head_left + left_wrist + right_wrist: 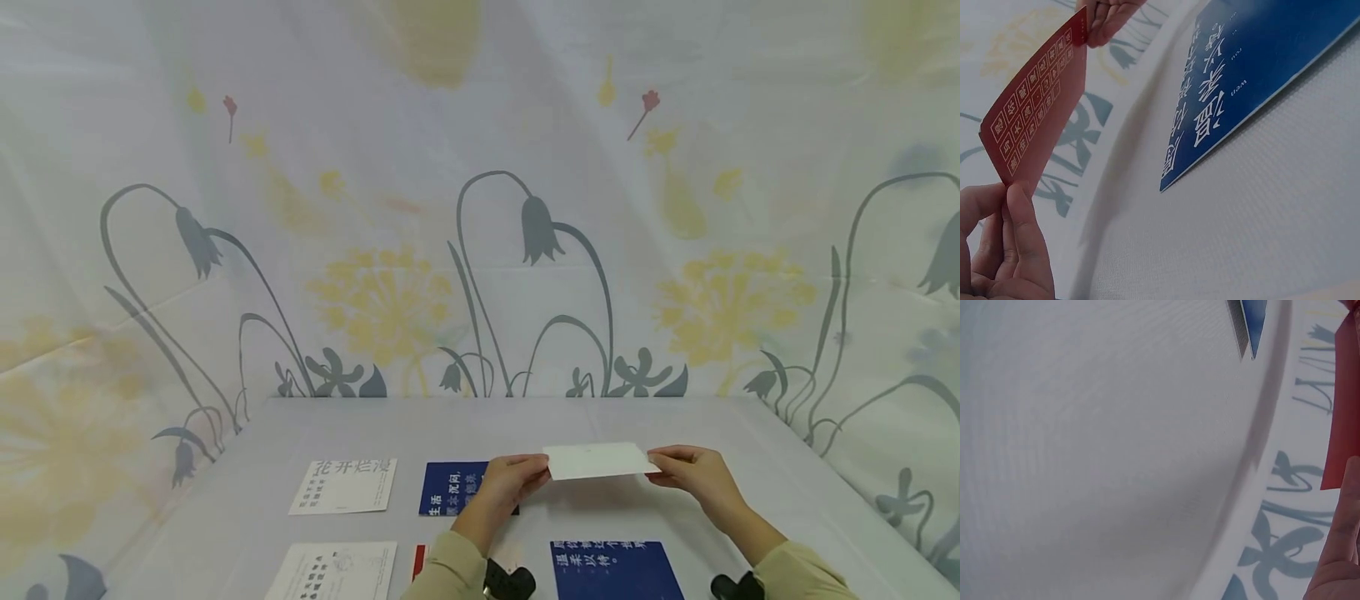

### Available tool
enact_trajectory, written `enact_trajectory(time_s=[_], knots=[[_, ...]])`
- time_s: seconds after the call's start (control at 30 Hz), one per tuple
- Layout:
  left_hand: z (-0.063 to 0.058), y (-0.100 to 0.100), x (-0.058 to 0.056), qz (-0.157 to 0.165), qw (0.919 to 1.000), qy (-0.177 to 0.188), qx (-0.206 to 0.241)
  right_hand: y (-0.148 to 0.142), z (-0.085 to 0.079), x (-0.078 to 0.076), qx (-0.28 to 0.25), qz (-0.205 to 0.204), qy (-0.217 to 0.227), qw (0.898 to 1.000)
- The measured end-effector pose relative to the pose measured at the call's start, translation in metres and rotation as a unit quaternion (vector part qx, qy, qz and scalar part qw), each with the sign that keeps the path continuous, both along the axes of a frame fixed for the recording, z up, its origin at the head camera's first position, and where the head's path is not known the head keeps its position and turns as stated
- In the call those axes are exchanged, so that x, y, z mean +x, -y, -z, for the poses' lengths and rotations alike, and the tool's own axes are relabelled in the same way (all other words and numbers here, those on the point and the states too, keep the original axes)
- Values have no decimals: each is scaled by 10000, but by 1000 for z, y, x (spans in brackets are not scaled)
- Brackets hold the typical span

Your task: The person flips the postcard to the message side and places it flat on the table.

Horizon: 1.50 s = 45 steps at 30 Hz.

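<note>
Both hands hold one card (pixel 600 461) above the table, a hand at each end. Its white side shows in the head view; the wrist views show a red side (pixel 1041 100) with boxed white characters. My left hand (pixel 502 492) pinches the left end between thumb and fingers, its fingertips (pixel 1019 203) at a corner. The right end is pinched by my right hand (pixel 705 483), partly cut off in the right wrist view. Below the hands lies a blue card (pixel 618 571) with white characters. Behind the left hand another blue card (pixel 442 487) is partly hidden.
Two white printed cards, an upper one (pixel 345 487) and a lower one (pixel 333 571), lie on the left of the white table (pixel 360 429). A red-edged card (pixel 418 560) shows partly beside the left sleeve. A flower-patterned cloth (pixel 510 292) hangs behind the table.
</note>
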<state>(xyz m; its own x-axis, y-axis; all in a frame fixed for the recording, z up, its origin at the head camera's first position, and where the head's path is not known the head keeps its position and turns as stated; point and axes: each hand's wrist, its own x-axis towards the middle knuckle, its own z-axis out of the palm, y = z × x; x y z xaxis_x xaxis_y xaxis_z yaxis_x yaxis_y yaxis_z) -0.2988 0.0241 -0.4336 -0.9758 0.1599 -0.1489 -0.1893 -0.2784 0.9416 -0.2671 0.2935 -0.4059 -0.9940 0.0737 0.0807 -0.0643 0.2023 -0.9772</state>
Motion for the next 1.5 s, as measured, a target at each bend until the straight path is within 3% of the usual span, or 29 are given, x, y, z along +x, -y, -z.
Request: enact_trajectory(time_s=[0.33, 0.73, 1.03, 1.27, 1.5], knots=[[0, -4, 3, -84, 9981, -166, -586, 1, -1, 1, 637, 88, 134, 9978], [4, -9, 4, -412, 9887, -456, -1365, 5, -2, 1, 1229, 91, 467, 9913], [6, -12, 8, -261, 9725, -588, -2240, 4, 4, -3, 1365, -197, 831, 9870], [6, -15, 11, -384, 9693, -582, -2358, 9, 12, -4, 1700, -85, 997, 9804], [1, -18, 15, -520, 9604, -527, -2686, 9, 12, -7, 1863, -126, 1082, 9764]])
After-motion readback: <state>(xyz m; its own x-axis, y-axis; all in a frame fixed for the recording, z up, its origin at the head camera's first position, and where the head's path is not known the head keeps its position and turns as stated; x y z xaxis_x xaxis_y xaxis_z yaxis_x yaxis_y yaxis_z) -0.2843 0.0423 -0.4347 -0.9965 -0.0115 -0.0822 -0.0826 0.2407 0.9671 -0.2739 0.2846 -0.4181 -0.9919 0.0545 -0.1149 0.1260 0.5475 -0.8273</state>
